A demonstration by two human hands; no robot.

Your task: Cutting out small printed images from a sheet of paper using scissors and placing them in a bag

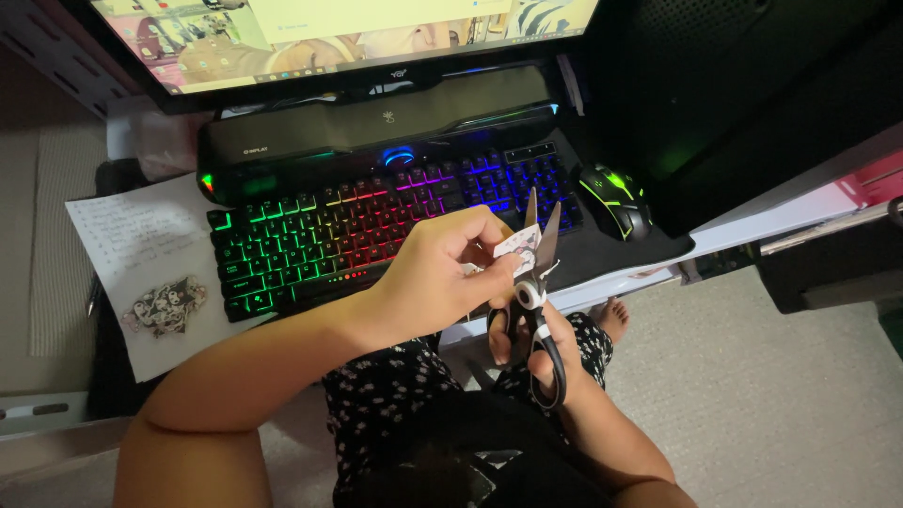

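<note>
Just off the front edge of the white desk (752,221), the left hand (437,273) pinches a small pink-and-white printed paper cutout (518,243) between the open blades of black-handled steel scissors (536,292) gripped by the right hand (531,343).

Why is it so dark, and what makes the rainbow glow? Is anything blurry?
Head view: the room is dim; light comes from the monitor, whose picture is washed out, the rainbow-lit keyboard and the green-lit mouse. The left hand, paper piece and scissors look sharp; the right hand sits in shadow.
</note>
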